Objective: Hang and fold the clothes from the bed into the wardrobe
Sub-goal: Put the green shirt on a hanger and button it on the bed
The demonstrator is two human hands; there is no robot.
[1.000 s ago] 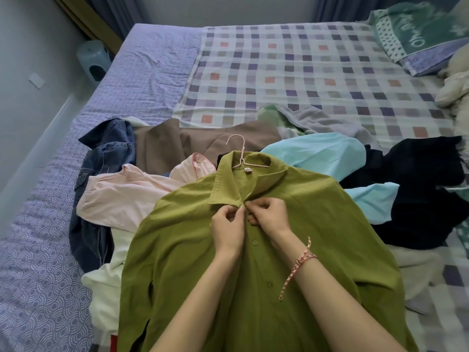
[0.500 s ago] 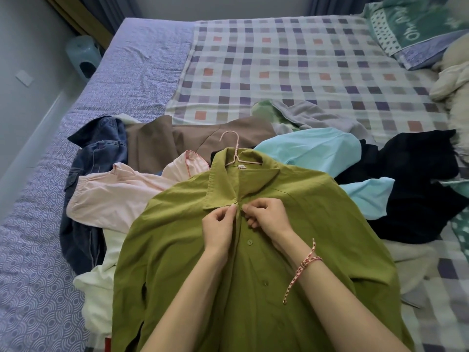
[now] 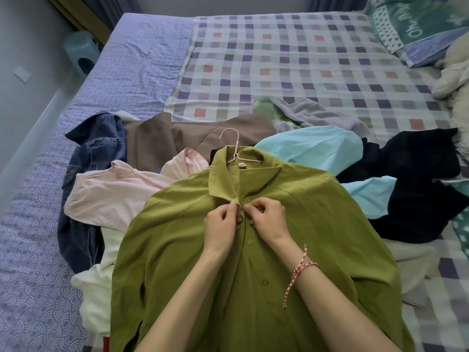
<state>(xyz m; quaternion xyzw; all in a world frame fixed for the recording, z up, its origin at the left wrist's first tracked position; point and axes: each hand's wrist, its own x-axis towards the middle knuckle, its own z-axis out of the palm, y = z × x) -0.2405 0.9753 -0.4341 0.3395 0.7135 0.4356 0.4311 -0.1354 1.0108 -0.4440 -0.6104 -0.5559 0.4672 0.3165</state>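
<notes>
A green button-up shirt [image 3: 317, 224] lies face up on top of the clothes pile on the bed, with a pink hanger [image 3: 234, 148] inside its collar, hook pointing away from me. My left hand [image 3: 223, 227] pinches the left edge of the shirt's front just under the collar. My right hand [image 3: 266, 219] pinches the right edge at the same spot, at the top button. Both hands meet at the placket. Lower buttons show down the shirt's front.
Under and around the shirt lie a pink garment [image 3: 114, 196], a denim piece [image 3: 94, 153], a brown garment [image 3: 162, 141], light blue clothes [image 3: 312, 148], black clothes [image 3: 418, 179] and a white piece [image 3: 96, 295]. A checked sheet [image 3: 304, 67] covers the bed; pillows [image 3: 418, 29] sit far right.
Both hands stay at the top of the placket with small finger movements. The view has shifted slightly; the shirt and hanger have not moved.
</notes>
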